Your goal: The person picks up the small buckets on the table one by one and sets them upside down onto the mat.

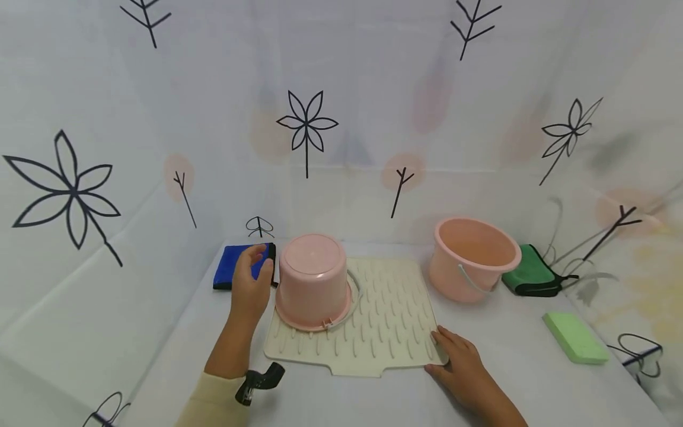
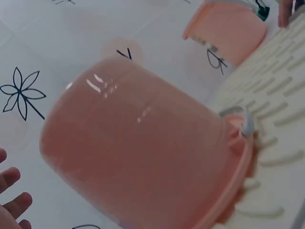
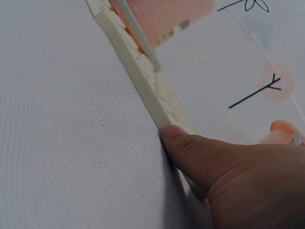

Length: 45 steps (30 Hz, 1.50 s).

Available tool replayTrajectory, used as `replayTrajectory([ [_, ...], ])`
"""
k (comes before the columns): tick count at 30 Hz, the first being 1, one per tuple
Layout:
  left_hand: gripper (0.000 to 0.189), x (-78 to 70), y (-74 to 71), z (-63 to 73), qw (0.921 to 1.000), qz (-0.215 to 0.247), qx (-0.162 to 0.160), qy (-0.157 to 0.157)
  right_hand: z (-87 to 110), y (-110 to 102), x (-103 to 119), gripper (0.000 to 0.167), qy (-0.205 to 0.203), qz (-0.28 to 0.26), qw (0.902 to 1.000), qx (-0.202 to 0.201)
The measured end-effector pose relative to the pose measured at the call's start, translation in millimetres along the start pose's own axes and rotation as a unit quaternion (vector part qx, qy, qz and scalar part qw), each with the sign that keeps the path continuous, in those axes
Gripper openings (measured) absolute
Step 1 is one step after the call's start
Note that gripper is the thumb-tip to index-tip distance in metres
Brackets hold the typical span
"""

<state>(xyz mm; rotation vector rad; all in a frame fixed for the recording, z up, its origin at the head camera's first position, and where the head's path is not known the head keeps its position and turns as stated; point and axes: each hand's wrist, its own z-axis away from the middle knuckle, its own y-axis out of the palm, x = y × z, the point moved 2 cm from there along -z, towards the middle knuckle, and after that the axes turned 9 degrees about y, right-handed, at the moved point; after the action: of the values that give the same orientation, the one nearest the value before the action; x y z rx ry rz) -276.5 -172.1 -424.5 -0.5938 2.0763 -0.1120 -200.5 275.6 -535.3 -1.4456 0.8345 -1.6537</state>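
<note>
An upside-down pink bucket (image 1: 313, 281) stands on the left part of a cream draining board (image 1: 392, 308), its thin handle lying round the rim on the ridges. Just left of the bucket is my left hand (image 1: 251, 287), with its fingers spread and apart from the wall; the left wrist view shows several fingertips (image 2: 18, 205) beside the base. My right hand (image 1: 463, 369) holds the board's near right corner, thumb against the front edge and fingers along the right side. In the right wrist view the thumb (image 3: 190, 145) presses on the board's edge.
A second pink bucket (image 1: 445, 276) stands upright at the back right. Behind it lies a folded green cloth (image 1: 533, 273), and a light green sponge (image 1: 576, 338) is at the right. A folded blue cloth (image 1: 226, 270) lies back left. Patterned sheeting (image 1: 352, 77) rises behind and at both sides.
</note>
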Motion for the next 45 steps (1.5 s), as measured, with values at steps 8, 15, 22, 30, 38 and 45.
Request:
replayTrajectory([
  [8,0.083,33.3,-6.5,41.9,0.977,-0.095,0.185,-0.049,3.9,-5,0,0.088,-0.006,-0.002,0.9999,-0.013],
  [15,0.108,56.5,0.0,70.0,0.9394,-0.135,0.306,-0.078,5.1,-4,0,0.088,0.005,-0.013,0.9999,-0.008],
  [22,0.133,73.3,-3.5,78.6,0.9241,-0.186,0.331,-0.038,-1.0,-1,1,0.091,0.009,-0.014,0.9999,-0.003],
  [30,0.137,78.0,-2.2,85.4,0.9083,-0.233,0.347,-0.011,0.4,-2,0,0.093,0.009,-0.011,0.9999,0.003],
  [38,0.129,79.5,1.2,87.0,0.9095,-0.232,0.345,-0.013,5.8,-15,8,0.081,-0.046,-0.022,0.9975,-0.049],
  [45,0.122,83.8,-0.7,87.3,0.9107,-0.23,0.342,-0.017,9.2,-52,23,0.079,-0.04,-0.021,0.992,-0.118],
])
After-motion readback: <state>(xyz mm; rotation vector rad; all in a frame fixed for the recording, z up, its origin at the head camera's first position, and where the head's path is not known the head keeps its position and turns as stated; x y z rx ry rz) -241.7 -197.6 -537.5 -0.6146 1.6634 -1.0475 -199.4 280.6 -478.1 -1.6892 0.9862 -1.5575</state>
